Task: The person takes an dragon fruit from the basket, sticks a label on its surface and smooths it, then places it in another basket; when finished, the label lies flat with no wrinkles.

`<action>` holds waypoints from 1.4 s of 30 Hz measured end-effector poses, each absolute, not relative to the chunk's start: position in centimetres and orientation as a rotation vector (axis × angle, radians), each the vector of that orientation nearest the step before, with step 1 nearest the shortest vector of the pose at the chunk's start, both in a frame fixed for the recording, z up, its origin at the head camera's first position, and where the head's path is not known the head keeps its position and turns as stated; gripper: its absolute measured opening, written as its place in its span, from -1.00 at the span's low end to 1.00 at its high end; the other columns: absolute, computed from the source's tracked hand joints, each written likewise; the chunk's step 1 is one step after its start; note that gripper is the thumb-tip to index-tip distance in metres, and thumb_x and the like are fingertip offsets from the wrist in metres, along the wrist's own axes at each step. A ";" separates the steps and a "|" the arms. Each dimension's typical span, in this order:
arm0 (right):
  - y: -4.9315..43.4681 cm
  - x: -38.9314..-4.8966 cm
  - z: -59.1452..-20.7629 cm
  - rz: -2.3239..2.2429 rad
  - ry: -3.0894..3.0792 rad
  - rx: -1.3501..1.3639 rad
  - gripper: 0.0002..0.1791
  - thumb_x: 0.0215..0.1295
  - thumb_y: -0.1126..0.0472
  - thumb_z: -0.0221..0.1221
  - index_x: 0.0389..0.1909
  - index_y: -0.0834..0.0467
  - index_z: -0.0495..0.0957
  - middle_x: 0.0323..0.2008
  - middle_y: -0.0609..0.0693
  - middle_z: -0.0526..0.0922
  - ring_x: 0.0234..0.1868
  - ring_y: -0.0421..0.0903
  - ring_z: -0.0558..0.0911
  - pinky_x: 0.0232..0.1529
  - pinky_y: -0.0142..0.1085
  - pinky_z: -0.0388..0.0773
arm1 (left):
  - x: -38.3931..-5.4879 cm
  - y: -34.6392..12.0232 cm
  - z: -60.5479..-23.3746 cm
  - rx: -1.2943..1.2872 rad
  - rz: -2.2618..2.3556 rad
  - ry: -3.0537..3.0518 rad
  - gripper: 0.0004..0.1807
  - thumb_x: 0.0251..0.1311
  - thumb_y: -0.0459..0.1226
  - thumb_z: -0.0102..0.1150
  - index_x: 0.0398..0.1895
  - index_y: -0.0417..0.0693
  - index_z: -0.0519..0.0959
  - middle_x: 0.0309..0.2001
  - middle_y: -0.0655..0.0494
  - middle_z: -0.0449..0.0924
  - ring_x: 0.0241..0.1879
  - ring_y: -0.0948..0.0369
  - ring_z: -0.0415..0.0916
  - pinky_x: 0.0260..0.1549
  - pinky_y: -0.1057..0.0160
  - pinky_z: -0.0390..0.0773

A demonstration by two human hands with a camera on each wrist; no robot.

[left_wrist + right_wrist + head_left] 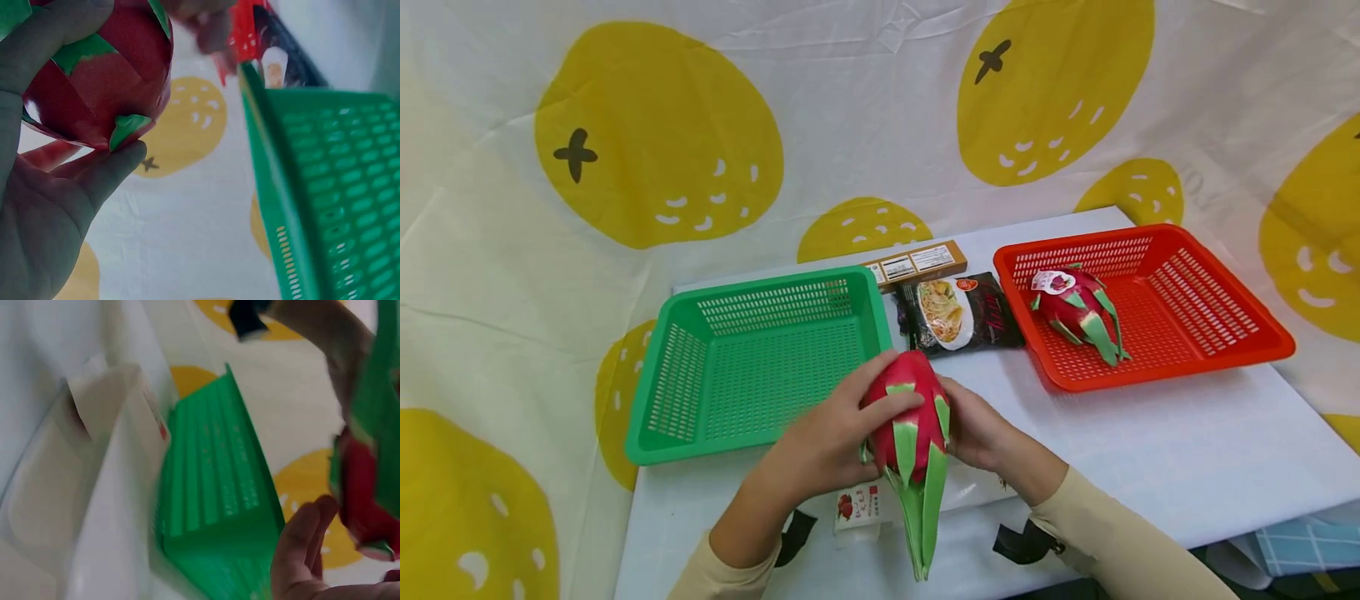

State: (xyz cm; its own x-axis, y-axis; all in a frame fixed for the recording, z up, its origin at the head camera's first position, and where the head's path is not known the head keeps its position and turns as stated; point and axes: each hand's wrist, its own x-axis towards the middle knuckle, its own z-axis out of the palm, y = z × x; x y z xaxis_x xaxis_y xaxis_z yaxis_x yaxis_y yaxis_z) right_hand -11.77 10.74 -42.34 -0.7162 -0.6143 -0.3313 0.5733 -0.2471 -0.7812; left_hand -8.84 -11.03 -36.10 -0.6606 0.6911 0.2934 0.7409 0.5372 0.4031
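Note:
A pink dragon fruit [917, 392] with long green leaf tips is held up over the front of the table, its leaves pointing down toward me. My left hand [835, 433] grips it from the left, thumb and fingers spread around its body, as the left wrist view also shows. On its other side is my right hand [981, 425], with fingertips right at the fruit's edge and partly hidden behind it. In the right wrist view the right-hand fingers [306, 540] look loosely extended beside the fruit. Below the fruit lies a white package [859, 507] with a red-printed label.
Behind my left hand stands a green basket [647, 400]. A red basket [1217, 358] at the right holds another dragon fruit [1075, 304] with a sticker. Between the baskets lie a black noodle packet [992, 312] and a brown box [917, 264]. A patterned cloth hangs behind.

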 end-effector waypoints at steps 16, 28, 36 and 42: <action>17.3 -12.6 -40.9 -1.955 1.583 -0.345 -0.53 0.25 0.15 0.11 0.14 0.06 0.22 0.02 -0.04 0.48 0.03 -0.09 0.49 -0.01 -0.21 0.56 | -6.8 -9.0 -41.2 -0.955 -1.191 -2.728 -0.30 0.22 -0.28 0.18 0.39 0.17 0.14 0.27 0.09 0.31 0.19 0.22 0.37 -0.04 0.28 0.57; 20.9 -14.0 -43.1 -1.861 1.732 -0.258 -0.37 0.27 0.24 0.14 0.33 0.17 0.16 0.21 0.17 0.19 0.15 0.08 0.36 -0.01 -0.12 0.57 | -6.4 -8.1 -45.2 -0.440 -1.952 -2.821 -0.46 0.11 -0.15 0.30 0.18 -0.07 0.45 -0.22 0.07 0.62 -0.44 0.33 0.53 -0.47 0.38 0.56; 20.6 -14.7 -45.3 -1.540 2.131 -0.252 -0.28 0.18 0.12 0.28 0.31 0.22 0.23 0.19 0.30 0.34 0.12 0.15 0.41 -0.05 -0.19 0.57 | -7.3 -7.2 -47.5 -0.329 -1.474 -2.910 -0.66 0.20 -0.36 0.17 0.06 -0.18 0.55 0.00 -0.03 0.59 -0.01 0.10 0.52 -0.10 0.12 0.56; 19.8 -14.8 -45.7 -1.424 2.231 -0.265 -0.23 0.17 0.05 0.28 0.32 0.24 0.20 0.15 0.31 0.41 0.11 0.16 0.43 0.00 -0.12 0.54 | -7.9 -7.1 -48.3 -0.331 -1.318 -2.932 -0.64 0.19 -0.43 0.13 0.09 -0.26 0.52 0.04 -0.13 0.57 0.10 -0.01 0.48 0.01 0.01 0.51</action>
